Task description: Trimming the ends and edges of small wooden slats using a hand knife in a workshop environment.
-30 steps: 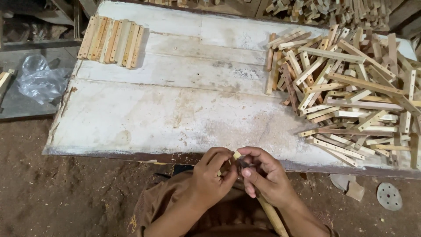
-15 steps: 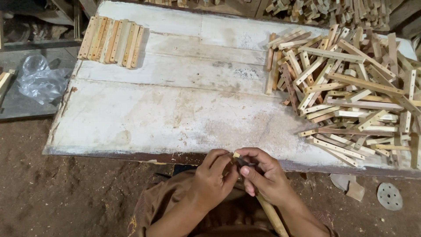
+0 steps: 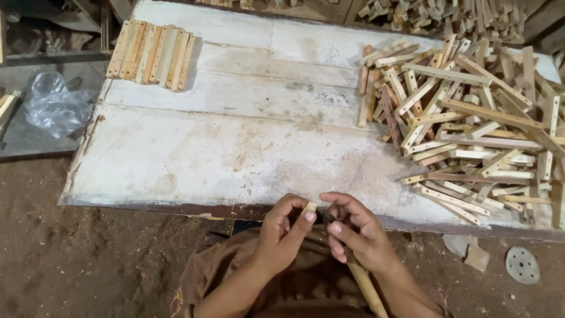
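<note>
The left hand (image 3: pixel 282 232) pinches a small pale wooden strip (image 3: pixel 309 207) by its end, just over the near edge of the worn whitewashed plank tabletop (image 3: pixel 235 153). The right hand (image 3: pixel 356 235) closes around a wooden-handled tool (image 3: pixel 365 285), held against the strip. Loose slats (image 3: pixel 471 123) lie heaped to the right, sorted ones (image 3: pixel 152 54) far left; the floor is dirt (image 3: pixel 70 265).

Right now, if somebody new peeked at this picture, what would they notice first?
Probably the big jumbled heap of wooden slats on the right side of the white-painted table. Next, the tidy row of slats laid side by side at the table's far left corner. At the near edge, the left hand and right hand pinch one small wooden piece between their fingertips.
</note>
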